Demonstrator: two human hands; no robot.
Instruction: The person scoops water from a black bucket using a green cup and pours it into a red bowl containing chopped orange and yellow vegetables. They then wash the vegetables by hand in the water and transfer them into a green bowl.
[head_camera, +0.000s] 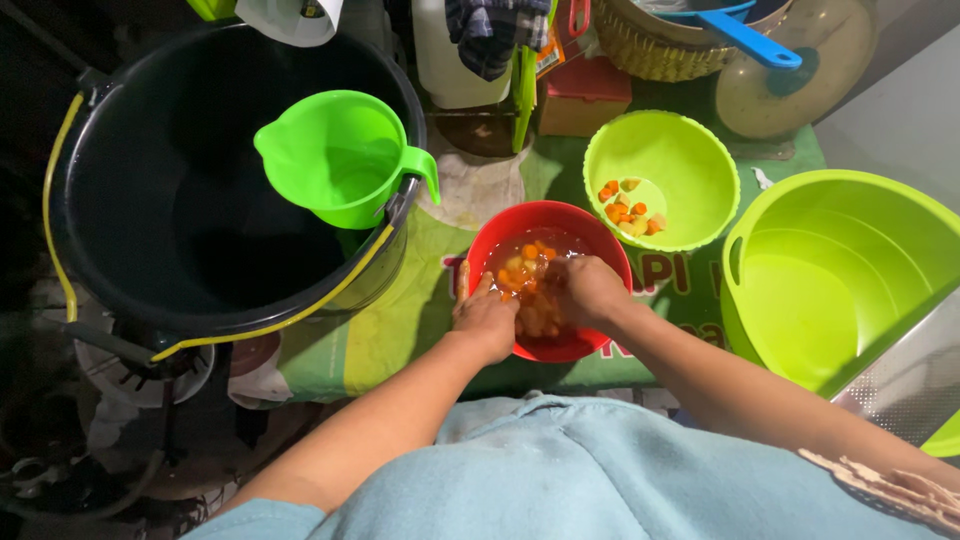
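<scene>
Both hands (540, 305) in round glossy red plastic bowl (600, 235).

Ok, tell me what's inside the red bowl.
The red bowl holds water with orange and pale vegetable pieces. The left hand and right hand reach into it, covering whatever lies beneath them and the bowl's bottom.

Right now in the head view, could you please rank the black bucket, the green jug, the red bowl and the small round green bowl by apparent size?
1. Black plastic bucket, clearly largest.
2. Green plastic jug, small round green plastic bowl and red plastic bowl: too alike to rank; both hands partly cover the red one.
</scene>
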